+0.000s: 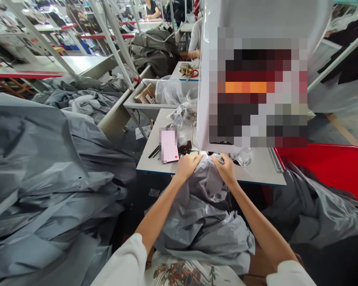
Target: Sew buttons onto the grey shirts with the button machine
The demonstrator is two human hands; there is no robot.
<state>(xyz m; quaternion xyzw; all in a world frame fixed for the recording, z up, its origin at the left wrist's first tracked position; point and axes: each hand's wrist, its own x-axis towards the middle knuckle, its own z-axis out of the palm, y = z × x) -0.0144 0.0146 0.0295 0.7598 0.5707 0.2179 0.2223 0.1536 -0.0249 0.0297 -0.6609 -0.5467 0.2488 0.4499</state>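
A grey fabric piece [204, 214] lies bunched over my lap and runs up to the edge of a white work table [262, 169]. My left hand [187, 165] grips the fabric's top edge at the table's front, fingers curled. My right hand [225, 167] pinches the same edge just to the right, close to the base of a white machine [226, 24]. Both hands are closed on the cloth.
A phone [168, 146] lies on the table left of my hands, with clear plastic bags [183, 113] behind it. Heaps of grey fabric [41, 182] fill the left side. A red bin [331, 167] with more grey fabric stands at right. Another person sits far back.
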